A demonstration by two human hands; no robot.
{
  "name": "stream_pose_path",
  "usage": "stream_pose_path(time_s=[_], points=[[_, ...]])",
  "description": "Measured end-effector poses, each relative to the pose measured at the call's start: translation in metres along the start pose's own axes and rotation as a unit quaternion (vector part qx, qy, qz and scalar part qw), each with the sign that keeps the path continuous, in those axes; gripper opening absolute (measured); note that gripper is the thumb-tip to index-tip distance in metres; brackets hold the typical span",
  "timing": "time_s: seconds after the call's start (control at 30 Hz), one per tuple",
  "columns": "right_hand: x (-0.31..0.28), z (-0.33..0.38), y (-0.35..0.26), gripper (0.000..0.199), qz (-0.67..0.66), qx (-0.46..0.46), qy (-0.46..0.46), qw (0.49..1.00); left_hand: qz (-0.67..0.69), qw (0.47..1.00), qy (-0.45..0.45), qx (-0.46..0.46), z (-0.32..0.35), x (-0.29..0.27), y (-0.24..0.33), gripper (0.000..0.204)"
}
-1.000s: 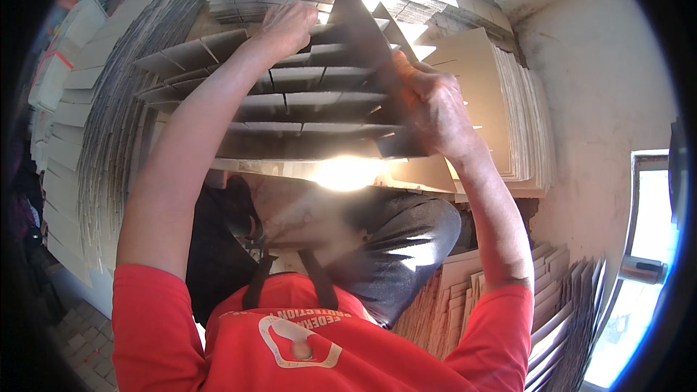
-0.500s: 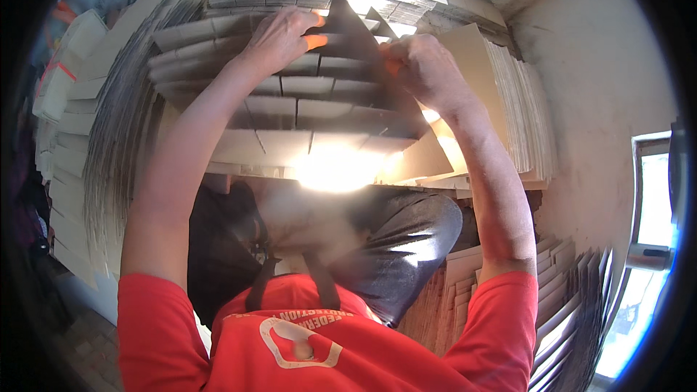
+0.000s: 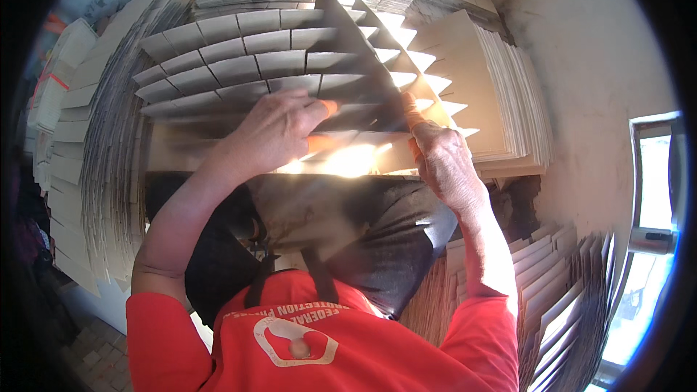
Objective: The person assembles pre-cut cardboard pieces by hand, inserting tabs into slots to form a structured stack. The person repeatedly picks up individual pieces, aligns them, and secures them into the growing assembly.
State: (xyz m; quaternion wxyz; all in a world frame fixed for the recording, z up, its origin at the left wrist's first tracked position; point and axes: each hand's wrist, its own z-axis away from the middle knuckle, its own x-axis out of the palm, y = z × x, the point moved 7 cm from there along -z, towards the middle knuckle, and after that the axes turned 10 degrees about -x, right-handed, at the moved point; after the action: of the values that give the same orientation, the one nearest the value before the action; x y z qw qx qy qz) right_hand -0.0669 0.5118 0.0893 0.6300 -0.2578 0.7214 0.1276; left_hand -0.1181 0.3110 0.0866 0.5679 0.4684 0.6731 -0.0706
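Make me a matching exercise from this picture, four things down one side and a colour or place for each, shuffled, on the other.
Things:
1. Slotted cardboard strips
2. Finger covers
3. Shirt
4. Window

Colour or place:
A. Red
B. At the picture's right side
C. In rows beyond the left hand
D. Orange

Pairs: 1-C, 2-D, 3-A, 4-B

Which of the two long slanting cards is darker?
The left card, with the higher tip: it looks dark grey, while the right card looks sunlit tan.
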Motion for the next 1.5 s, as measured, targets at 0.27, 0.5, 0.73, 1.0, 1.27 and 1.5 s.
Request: stream_pose_path(time_s=[0.27,0.5,0.73,1.0,1.27,1.5], points=[[0.007,0.011,0.003,0.059,0.001,-0.032,0.028,0.999,0.059,0.998,0.008,-0.018,0.008,0.005,0.012,0.031],[0.014,0.024,0.006,0.057,0.048,0.001,0.003,0.999,0.06,0.995,0.076,-0.012,-0.017,-0.029,-0.012,0.031],[0.008,0.021,0.007,0.058,0.017,0.006,0.067,0.998,0.0,0.995,0.059,-0.083,-0.093,-0.025,-0.088,0.018],[-0.043,-0.028,0.013,0.022,0.007,0.001,0.234,0.972,0.037,0.99,0.061,-0.119,-0.087,-0.008,-0.121,0.012],[0.016,-0.137,0.028,0.008,-0.022,0.13,0.094,0.987,-0.148,0.983,-0.028,-0.108,-0.093,0.008,-0.135,0.018],[0.028,-0.176,0.016,0.003,0.065,0.026,0.012,0.997,-0.102,0.985,-0.044,-0.129,-0.072,-0.003,-0.125,0.027]])
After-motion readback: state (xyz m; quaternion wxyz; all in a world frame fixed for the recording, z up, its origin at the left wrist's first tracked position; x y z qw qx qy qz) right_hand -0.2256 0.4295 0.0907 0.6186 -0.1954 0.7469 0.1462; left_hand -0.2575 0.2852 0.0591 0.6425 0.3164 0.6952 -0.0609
